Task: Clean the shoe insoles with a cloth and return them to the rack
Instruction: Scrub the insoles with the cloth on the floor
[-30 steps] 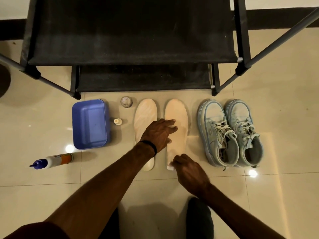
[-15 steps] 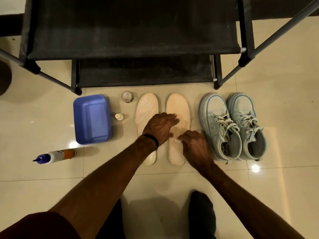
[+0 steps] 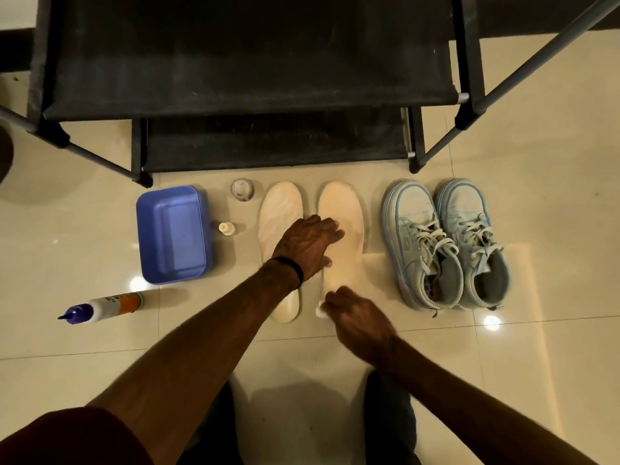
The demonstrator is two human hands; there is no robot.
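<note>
The right insole is pinned under flat left hand fingers while a cloth, pinched by the right hand, is wiped at its heel; upward strokes seem due next.

A blue plastic tub sits on the glossy cream tiled floor, left of centre. Just right of it stands a small cream-capped bottle, and beyond that, farther from the viewer, a small round clear container. A white squeeze bottle with an orange label and blue nozzle lies on its side nearer the left edge. At the right, a pair of pale blue lace-up sneakers rests side by side, touching
</note>
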